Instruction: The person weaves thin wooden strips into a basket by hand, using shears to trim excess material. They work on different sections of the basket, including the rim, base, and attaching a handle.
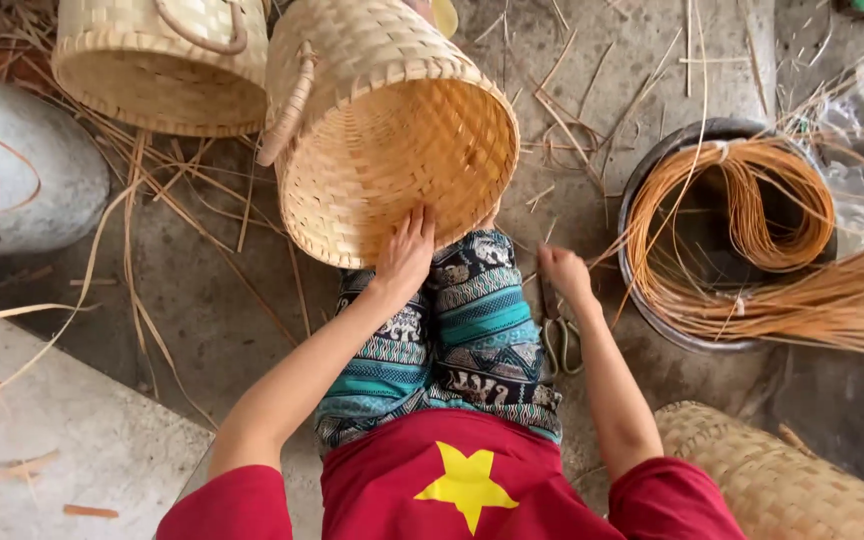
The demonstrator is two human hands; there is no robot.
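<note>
Soft, even daylight fills the scene, bright but without harsh glare. Shadows are faint and diffuse: a weak one lies on the floor (202,300) under the tilted basket (392,140), and the inside of the dark basin (652,300) stays dim. The pale slab (62,430) at lower left looks slightly washed out. The wide lens bends the edges, so things near the corners curve and stretch. Focus is sharp on the basket weave and patterned trousers (452,330); the red shirt (452,490), closest to the camera, is a little soft.
</note>
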